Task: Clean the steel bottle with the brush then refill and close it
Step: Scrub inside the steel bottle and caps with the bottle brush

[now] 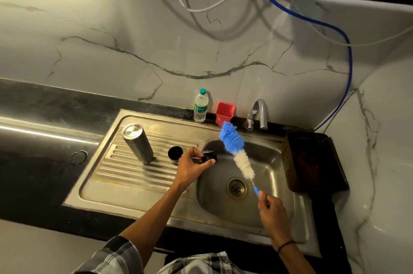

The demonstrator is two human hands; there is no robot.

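I see the steel bottle (138, 143) standing mouth-down on the sink's ribbed drainboard (116, 173), a black cup (175, 153) just beside it. My left hand (191, 167) pinches a small black cap (210, 157) (over the basin's edge), and my right hand (271, 209) grips the brush (237, 153) by its blue handle, bristles angled up toward the tap (259, 115).

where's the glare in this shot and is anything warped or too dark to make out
Head view: a bright streak of glare runs along the dark counter at left, and a warm light patch sits on the wall at top left; the wide lens bows the counter edge and the sink; the small black part in the left hand is too dark to identify; the brush in the right hand is sharp.
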